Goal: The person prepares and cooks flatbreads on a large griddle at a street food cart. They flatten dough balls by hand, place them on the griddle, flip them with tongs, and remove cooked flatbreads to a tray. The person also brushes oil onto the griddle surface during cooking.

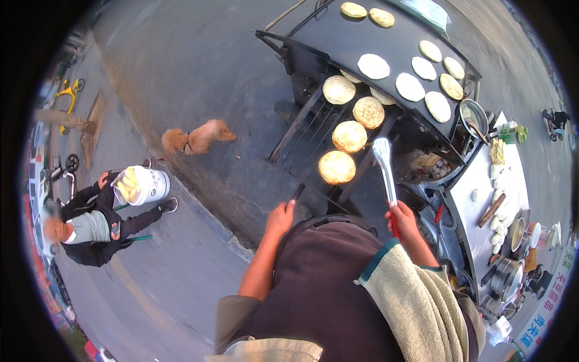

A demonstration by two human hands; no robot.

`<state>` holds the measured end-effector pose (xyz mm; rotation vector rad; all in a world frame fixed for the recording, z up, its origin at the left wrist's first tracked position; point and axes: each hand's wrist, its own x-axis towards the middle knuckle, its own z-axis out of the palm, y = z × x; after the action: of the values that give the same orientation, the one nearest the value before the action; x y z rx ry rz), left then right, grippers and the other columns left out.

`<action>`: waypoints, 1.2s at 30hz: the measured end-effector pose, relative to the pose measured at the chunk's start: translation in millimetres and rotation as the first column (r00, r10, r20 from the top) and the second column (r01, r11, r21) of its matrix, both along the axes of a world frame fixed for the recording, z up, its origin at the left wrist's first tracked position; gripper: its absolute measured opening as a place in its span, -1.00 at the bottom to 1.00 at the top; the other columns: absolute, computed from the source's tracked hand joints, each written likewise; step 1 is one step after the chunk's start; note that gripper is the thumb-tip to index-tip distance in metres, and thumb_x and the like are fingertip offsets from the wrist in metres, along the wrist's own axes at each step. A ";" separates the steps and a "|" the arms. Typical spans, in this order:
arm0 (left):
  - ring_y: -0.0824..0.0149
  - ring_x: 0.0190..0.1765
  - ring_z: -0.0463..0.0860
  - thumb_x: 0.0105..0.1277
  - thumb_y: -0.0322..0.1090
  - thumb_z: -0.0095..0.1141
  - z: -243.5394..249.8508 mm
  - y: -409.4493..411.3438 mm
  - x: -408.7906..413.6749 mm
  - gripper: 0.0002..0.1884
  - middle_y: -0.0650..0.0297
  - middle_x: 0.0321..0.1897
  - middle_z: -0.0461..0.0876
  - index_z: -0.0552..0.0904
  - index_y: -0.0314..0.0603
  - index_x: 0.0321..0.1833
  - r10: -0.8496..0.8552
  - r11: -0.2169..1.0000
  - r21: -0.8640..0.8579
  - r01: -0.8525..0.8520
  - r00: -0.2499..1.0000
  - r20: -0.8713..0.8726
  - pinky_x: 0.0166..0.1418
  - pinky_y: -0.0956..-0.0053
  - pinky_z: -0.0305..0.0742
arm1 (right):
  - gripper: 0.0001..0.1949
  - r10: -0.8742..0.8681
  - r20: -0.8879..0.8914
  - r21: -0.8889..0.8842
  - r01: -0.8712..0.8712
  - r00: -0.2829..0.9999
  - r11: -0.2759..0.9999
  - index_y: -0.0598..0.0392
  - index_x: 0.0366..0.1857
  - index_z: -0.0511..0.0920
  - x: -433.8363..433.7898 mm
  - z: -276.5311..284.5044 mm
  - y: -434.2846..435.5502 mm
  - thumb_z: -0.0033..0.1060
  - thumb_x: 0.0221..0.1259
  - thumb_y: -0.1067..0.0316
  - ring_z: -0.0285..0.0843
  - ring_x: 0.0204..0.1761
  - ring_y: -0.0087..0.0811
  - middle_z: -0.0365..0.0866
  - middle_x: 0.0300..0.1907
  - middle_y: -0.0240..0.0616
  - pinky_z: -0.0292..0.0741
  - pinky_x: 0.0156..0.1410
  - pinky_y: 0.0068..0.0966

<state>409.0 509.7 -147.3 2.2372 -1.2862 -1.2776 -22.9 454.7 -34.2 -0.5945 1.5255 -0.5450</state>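
My left hand is closed around the dark handle of a tool whose far end I cannot make out. My right hand holds metal tongs by their red grip, the tips pointing away from me near the rack. Browned flatbreads lie on a pulled-out metal rack below the griddle, some partly hidden under its edge. On the black griddle above lie several pale rounds of dough and some lightly browned ones.
A work table at the right carries dough pieces, a wooden rolling pin and pots. A metal bowl sits by the griddle's corner. At the left are a small brown dog, a seated person and a white bucket.
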 end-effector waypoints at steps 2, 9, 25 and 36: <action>-0.48 0.21 0.74 0.76 0.34 -0.07 -4.0 0.6 2.6 -0.28 -0.34 0.02 0.82 0.76 -0.33 0.03 -0.006 1.000 0.014 0.006 1.000 -0.008 0.28 -0.21 0.60 | -0.56 0.033 0.039 0.073 -0.036 0.999 0.997 0.12 0.35 0.64 3.4 3.6 2.4 0.32 0.74 -0.03 0.57 -0.43 -0.53 0.71 -0.22 -0.32 0.57 -0.30 -0.49; -0.50 0.20 0.73 0.76 0.33 -0.07 -4.1 -14.1 -7.1 -0.28 -0.37 0.01 0.82 0.76 -0.35 0.02 0.003 1.000 0.028 -0.003 1.000 -0.013 0.29 -0.23 0.60 | -0.71 0.056 0.147 0.118 -0.074 0.988 0.990 0.12 0.13 0.69 26.4 -14.3 -51.0 0.31 0.74 0.09 0.55 -0.46 -0.56 0.71 -0.30 -0.35 0.52 -0.38 -0.52; -0.40 0.17 0.80 0.77 0.37 -0.10 -4.0 -17.3 -21.1 -0.24 -0.30 -0.04 0.84 0.80 -0.32 -0.01 0.016 1.000 0.004 -0.016 1.000 0.019 0.26 -0.14 0.65 | -0.50 0.101 -0.963 -0.194 -0.907 0.248 0.375 -0.22 0.41 0.72 74.1 4.4 -110.3 0.57 0.41 0.07 0.86 -0.18 -0.12 0.77 -0.17 -0.26 0.74 -0.13 -0.15; -0.50 0.22 0.74 0.77 0.35 -0.08 -9.7 -23.0 -12.9 -0.23 -0.41 0.03 0.80 0.77 -0.40 0.03 0.024 1.000 0.000 -0.024 0.997 -0.067 0.29 -0.23 0.61 | -0.43 0.568 -0.362 0.050 -0.593 0.739 0.804 0.24 0.44 0.71 -5.8 50.2 -111.3 0.49 0.49 0.10 0.78 -0.27 -0.39 0.85 -0.22 -0.19 0.69 -0.11 -0.34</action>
<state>396.1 486.7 -156.9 2.1833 -1.2319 -1.3318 -28.7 343.4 16.0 -1.2296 1.5515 0.0087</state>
